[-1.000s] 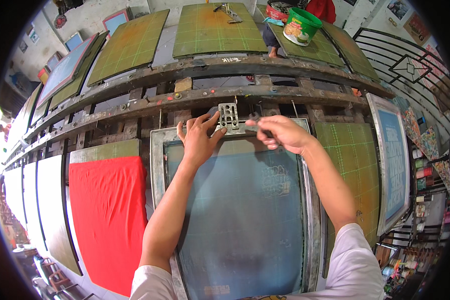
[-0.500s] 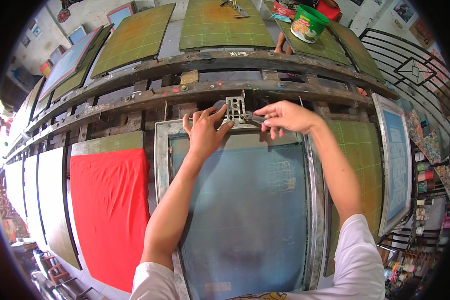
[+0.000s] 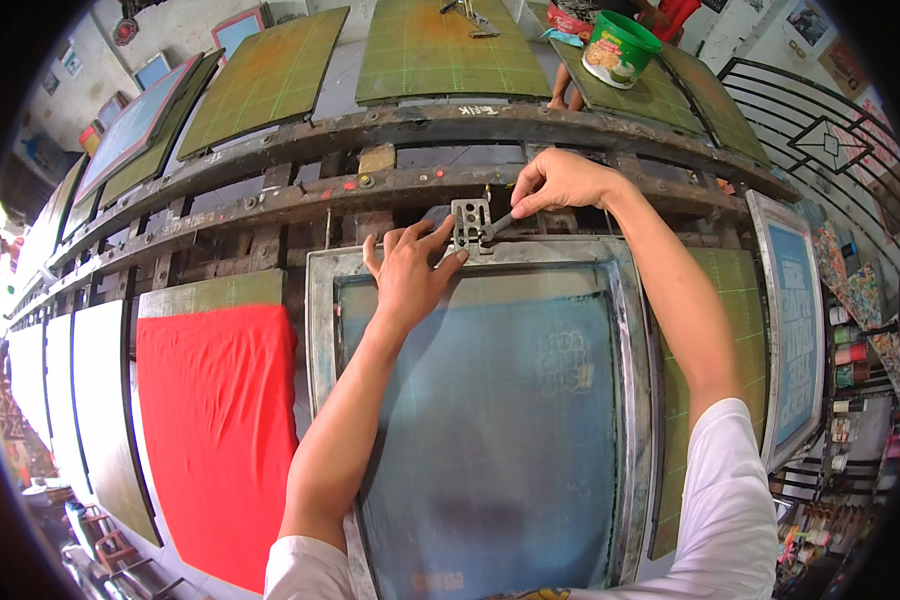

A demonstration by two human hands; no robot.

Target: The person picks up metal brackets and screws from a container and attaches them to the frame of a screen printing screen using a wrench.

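A silkscreen frame [image 3: 630,400] with blue-grey mesh lies in front of me, and a slotted metal bracket [image 3: 472,222] stands at the middle of its far edge. My left hand [image 3: 410,272] is open, its fingers spread, with forefinger and thumb against the bracket's left side. A dark, partly hidden piece [image 3: 436,214] shows behind those fingers; I cannot tell what it is. My right hand [image 3: 562,185] pinches the end of a grey wrench [image 3: 500,222], which slants down to the bracket's right side, where its head meets a bolt.
Dark rails [image 3: 260,205] run across behind the frame. A red cloth [image 3: 215,430] covers a board at left; another screen [image 3: 792,330] stands at right. Beyond the rails are green boards [image 3: 450,55], a green bucket [image 3: 620,50] and part of another person [image 3: 560,88].
My right hand has risen and its loosely spread fingers have closed on the wrench's end. The wrench has swung up from nearly level to a slant. My left hand has stayed by the bracket.
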